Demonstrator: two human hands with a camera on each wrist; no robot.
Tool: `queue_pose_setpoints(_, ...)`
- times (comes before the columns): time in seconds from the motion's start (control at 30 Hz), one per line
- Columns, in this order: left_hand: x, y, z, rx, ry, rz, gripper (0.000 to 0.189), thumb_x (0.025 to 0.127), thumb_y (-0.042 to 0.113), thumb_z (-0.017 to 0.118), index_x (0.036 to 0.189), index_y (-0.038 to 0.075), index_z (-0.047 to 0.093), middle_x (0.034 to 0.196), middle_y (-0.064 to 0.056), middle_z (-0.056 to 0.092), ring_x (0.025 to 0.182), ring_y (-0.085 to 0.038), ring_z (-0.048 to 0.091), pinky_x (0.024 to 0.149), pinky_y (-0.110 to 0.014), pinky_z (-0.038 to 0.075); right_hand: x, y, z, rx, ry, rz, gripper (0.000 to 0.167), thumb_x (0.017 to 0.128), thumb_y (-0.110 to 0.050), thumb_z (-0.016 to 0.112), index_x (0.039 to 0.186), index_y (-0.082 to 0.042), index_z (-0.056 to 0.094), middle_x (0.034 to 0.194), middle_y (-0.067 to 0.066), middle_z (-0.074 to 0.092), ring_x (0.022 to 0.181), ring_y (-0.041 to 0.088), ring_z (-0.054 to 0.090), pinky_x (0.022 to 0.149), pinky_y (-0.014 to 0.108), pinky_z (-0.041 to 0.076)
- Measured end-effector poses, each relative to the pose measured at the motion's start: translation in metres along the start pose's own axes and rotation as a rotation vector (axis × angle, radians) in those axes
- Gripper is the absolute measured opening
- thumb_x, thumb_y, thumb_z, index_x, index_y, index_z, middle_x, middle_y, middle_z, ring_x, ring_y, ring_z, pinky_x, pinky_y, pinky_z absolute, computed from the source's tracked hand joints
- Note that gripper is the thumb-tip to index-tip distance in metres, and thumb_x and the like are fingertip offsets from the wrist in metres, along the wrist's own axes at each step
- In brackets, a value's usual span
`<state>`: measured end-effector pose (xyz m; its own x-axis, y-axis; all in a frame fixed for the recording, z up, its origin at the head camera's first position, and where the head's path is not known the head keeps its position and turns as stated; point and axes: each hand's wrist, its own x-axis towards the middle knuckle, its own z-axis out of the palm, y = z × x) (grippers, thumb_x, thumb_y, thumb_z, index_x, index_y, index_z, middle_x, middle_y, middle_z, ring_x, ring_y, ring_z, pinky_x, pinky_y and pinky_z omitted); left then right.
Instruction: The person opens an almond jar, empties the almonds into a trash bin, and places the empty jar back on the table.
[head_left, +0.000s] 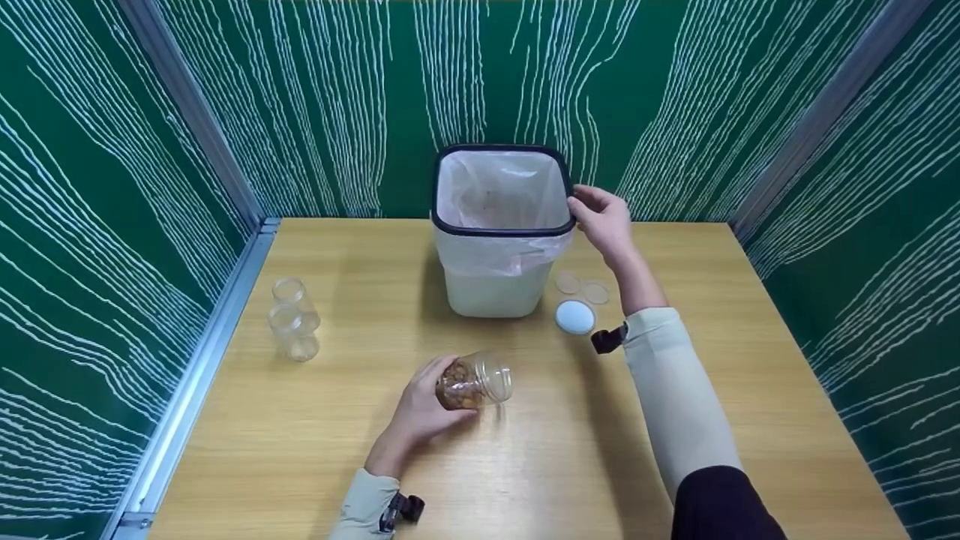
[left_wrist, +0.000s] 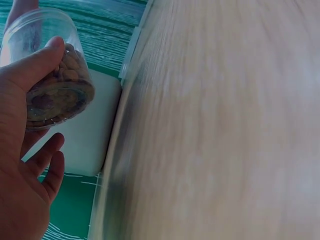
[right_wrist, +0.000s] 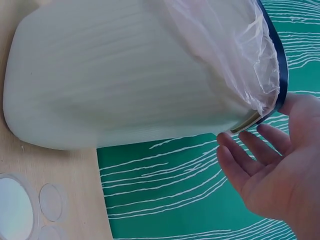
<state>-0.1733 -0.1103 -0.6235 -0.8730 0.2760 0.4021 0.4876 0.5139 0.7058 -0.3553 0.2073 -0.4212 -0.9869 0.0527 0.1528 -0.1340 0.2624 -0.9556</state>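
Observation:
My left hand (head_left: 420, 405) grips a clear plastic jar (head_left: 495, 379) partly filled with brown, nut-like pieces (left_wrist: 70, 67). The jar is lidless and tipped, its mouth pointing right in the head view; the pieces lie toward its base. In front of it stands a pale trash bin (head_left: 495, 289) with a black rim (head_left: 495, 232) and a thin translucent liner (right_wrist: 220, 50) folded over the edge. At the bin's right side my right hand (head_left: 606, 221) holds the rim between thumb and fingers. In the right wrist view, that hand's other fingers curl loosely below the rim.
Clear containers (head_left: 285, 322) stand grouped at the table's left. Right of the bin lie a white-topped round lid (head_left: 575, 317) and two transparent discs (head_left: 596, 292). Green walls with white streaks enclose the wooden table (head_left: 337, 435) at the back and sides.

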Motion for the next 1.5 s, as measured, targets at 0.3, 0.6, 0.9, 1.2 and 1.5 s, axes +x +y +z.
queue_pose_setpoints(0.3, 0.002, 0.001, -0.004, -0.022, 0.006, -0.012, 0.091, 0.059, 0.034, 0.093, 0.137, 0.012, 0.051, 0.134, -0.004, 0.054, 0.12, -0.024, 0.051, 0.101, -0.047, 0.041, -0.002, -0.004, 0.002, 0.032, -0.012, 0.042, 0.047, 0.098, -0.024, 0.059, 0.14, -0.006, 0.052, 0.129, 0.012, 0.058, 0.112, 0.027, 0.057, 0.077, 0.03, 0.056)
queue_pose_setpoints(0.6, 0.014, 0.005, -0.022, -0.032, 0.03, 0.027, 0.092, 0.058, 0.029, 0.094, 0.137, 0.012, 0.051, 0.133, -0.002, 0.055, 0.12, -0.023, 0.051, 0.101, -0.046, 0.041, -0.002, -0.01, 0.002, 0.085, -0.044, 0.141, 0.049, 0.099, -0.023, 0.057, 0.145, -0.012, 0.047, 0.137, 0.012, 0.052, 0.12, 0.032, 0.053, 0.082, 0.036, 0.055)
queue_pose_setpoints(0.9, 0.026, 0.009, -0.05, 0.019, 0.04, 0.06, 0.092, 0.06, 0.038, 0.092, 0.139, 0.016, 0.05, 0.138, 0.0, 0.052, 0.126, -0.019, 0.047, 0.106, -0.04, 0.037, -0.003, -0.016, 0.0, 0.16, -0.115, 0.259, 0.058, 0.097, -0.02, 0.058, 0.15, -0.014, 0.037, 0.141, 0.014, 0.045, 0.116, 0.03, 0.056, 0.089, 0.041, 0.052)
queue_pose_setpoints(1.2, 0.042, 0.018, -0.084, 0.059, 0.078, 0.115, 0.093, 0.061, 0.039, 0.092, 0.141, 0.019, 0.049, 0.137, 0.0, 0.053, 0.123, -0.018, 0.05, 0.103, -0.04, 0.04, -0.003, -0.02, -0.001, 0.191, -0.145, 0.297, 0.058, 0.099, -0.021, 0.055, 0.152, -0.016, 0.033, 0.145, 0.014, 0.043, 0.123, 0.033, 0.051, 0.095, 0.043, 0.048)
queue_pose_setpoints(1.5, 0.063, 0.031, -0.122, 0.089, 0.098, 0.126, 0.091, 0.062, 0.039, 0.091, 0.14, 0.018, 0.049, 0.134, 0.003, 0.053, 0.121, -0.018, 0.048, 0.1, -0.042, 0.043, -0.005, -0.016, -0.001, 0.193, -0.133, 0.29, 0.058, 0.098, -0.021, 0.054, 0.152, -0.016, 0.034, 0.145, 0.015, 0.043, 0.119, 0.03, 0.054, 0.093, 0.04, 0.05)
